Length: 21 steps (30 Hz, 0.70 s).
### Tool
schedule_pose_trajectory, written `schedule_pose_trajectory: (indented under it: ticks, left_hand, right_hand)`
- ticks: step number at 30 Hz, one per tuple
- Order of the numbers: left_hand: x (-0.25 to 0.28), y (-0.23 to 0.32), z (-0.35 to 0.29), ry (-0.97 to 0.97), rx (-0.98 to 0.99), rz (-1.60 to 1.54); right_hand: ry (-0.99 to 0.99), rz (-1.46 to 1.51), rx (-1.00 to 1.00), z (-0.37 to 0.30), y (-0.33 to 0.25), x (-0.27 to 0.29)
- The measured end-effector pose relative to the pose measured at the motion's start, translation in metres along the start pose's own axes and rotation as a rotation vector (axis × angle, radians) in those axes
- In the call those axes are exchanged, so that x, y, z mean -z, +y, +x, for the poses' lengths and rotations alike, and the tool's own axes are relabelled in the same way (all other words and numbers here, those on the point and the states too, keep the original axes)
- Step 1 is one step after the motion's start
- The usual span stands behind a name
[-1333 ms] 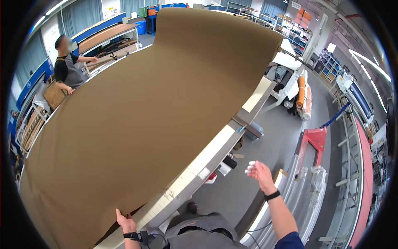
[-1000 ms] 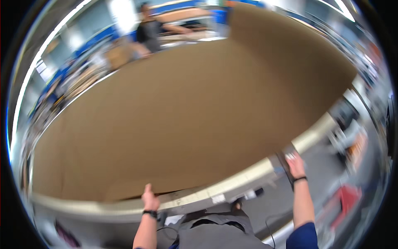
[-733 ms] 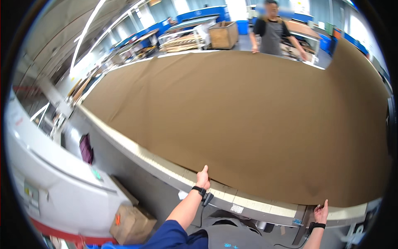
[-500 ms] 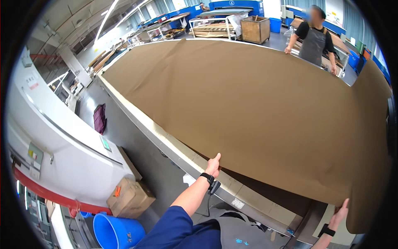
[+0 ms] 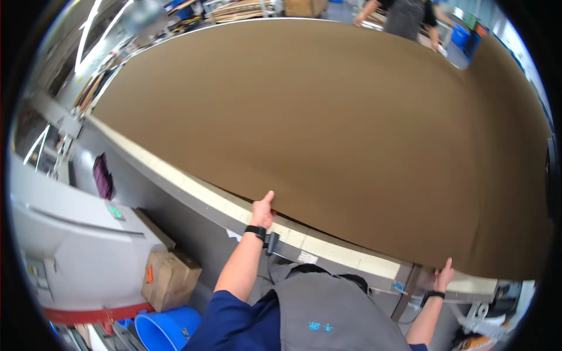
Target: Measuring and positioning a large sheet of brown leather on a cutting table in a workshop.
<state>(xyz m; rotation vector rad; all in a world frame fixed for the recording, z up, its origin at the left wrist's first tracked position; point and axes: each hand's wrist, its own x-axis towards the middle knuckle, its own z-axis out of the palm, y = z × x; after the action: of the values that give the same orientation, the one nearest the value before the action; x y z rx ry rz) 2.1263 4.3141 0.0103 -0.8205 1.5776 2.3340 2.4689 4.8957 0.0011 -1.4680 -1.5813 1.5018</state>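
A wide brown sheet of fabric or leather-like material (image 5: 304,111) covers most of the long table (image 5: 175,164). My left hand (image 5: 263,212) grips its near edge, thumb on top and fingers hidden beneath. Farther right, my right hand (image 5: 445,275) pinches the same edge near the table's corner, thumb up. Beyond my right hand the sheet rises toward the right rim of the view. Across the table, a co-worker in a dark apron (image 5: 404,20) has both hands at the far edge of the sheet.
A cardboard box (image 5: 170,281) and a blue bin (image 5: 167,329) stand on the floor at the lower left, beside a white cabinet (image 5: 88,234). A purple bundle (image 5: 102,175) lies farther off. Stacked boards (image 5: 240,10) and another blue bin (image 5: 460,36) are at the back.
The sheet's near edge has come closer to the table's near edge, covering the dark strip beneath. Creases at its left have smoothed out. My hands still hold the edge; the view has tilted downward.
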Motion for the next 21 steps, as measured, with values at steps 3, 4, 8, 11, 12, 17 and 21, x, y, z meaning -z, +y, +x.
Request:
schedule_pose_trajectory:
  ticks: [3,4,8,11,12,17,21]
  left_hand:
    - [0.004,0.009,0.001,0.017,0.056,0.211]
    - [0.013,0.009,0.003,-0.025,0.041,0.225]
    - [0.003,0.028,-0.017,-0.236,0.2,0.193]
    - [0.004,0.041,-0.038,-0.412,0.254,0.208]
    - [0.003,0.042,-0.046,-0.42,0.215,0.283]
    - [0.007,0.028,-0.051,-0.35,0.218,0.459]
    - [0.003,0.028,-0.045,-0.29,0.207,0.623]
  right_hand:
    - [0.009,-0.024,-0.022,0.001,-0.005,0.0]
    - [0.057,-0.103,-0.023,0.002,-0.007,-0.005]
    - [0.099,-0.176,-0.073,0.0,-0.007,0.007]
    - [0.053,-0.176,-0.136,-0.009,-0.02,0.006]
    - [0.014,-0.173,-0.191,-0.014,-0.027,0.004]
    - [-0.098,-0.02,-0.283,-0.027,-0.035,0.015]
    - [0.04,-0.04,-0.263,-0.025,-0.03,0.007]
